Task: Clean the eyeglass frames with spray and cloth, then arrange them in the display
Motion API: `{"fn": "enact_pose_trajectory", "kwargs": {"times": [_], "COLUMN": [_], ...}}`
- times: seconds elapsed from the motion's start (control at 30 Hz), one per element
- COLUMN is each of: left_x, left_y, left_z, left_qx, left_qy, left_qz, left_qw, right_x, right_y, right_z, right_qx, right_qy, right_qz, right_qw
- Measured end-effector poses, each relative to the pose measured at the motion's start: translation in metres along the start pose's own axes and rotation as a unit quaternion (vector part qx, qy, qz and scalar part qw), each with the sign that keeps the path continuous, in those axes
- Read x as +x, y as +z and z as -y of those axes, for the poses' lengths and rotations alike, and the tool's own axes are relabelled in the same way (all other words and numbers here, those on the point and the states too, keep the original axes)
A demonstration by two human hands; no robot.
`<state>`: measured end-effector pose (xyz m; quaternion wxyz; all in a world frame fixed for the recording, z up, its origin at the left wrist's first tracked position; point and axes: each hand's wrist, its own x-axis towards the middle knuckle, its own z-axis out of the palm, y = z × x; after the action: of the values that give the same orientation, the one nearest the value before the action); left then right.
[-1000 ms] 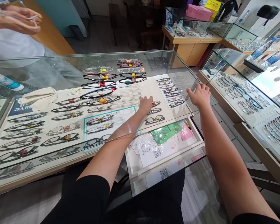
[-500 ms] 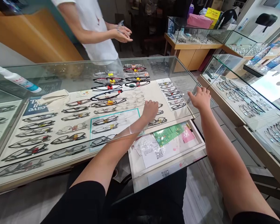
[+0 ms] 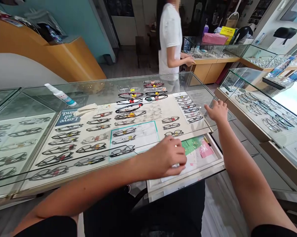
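My left hand [image 3: 169, 156] hovers over the pulled-out drawer [image 3: 214, 161] with curled fingers; a small shiny bit shows by its fingertips, but I cannot make out whether it is held. Inside the drawer, a green sheet [image 3: 193, 144] and a pink slip [image 3: 205, 149] show beside white papers. My right hand [image 3: 218, 112] is at the right edge of the glass display case [image 3: 108, 79], thumb apart from the fingers. Under the glass are rows of eyeglasses [image 3: 171, 126], several with coloured tags.
A white spray bottle [image 3: 60, 94] and a cream cloth [image 3: 86, 110] are on the case's left part. Another glass case [image 3: 267, 102] stands to the right. Beyond the counter is a person in a white shirt [image 3: 171, 49]. An orange counter [image 3: 74, 59] curves at back left.
My left hand has come back from over the glass toward me, above the drawer. My right hand stays at the case's edge. The other person has moved right and turned; the view has shifted left.
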<state>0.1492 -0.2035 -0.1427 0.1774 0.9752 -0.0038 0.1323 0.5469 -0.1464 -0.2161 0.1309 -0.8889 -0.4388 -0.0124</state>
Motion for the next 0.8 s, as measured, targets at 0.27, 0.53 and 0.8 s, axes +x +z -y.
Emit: {"fn": "enact_pose_trajectory", "kwargs": {"times": [0.27,0.53,0.8], "left_x": [0.034,0.061,0.076], "left_y": [-0.102,-0.111,-0.106], "left_z": [0.146,0.262,0.290], "left_qx": [0.234,0.268,0.237], "left_qy": [-0.250,-0.339,-0.369], "left_qz": [-0.009,0.071,0.126], "left_qw": [0.940,0.899,0.890], "right_x": [0.002,0.003,0.001], "right_y": [0.005,0.004,0.001], "right_z": [-0.003,0.000,0.002], "right_qx": [0.001,0.003,0.016], "right_qy": [-0.006,0.000,-0.003], "right_qz": [-0.009,-0.004,-0.005], "right_qw": [1.000,1.000,1.000]}}
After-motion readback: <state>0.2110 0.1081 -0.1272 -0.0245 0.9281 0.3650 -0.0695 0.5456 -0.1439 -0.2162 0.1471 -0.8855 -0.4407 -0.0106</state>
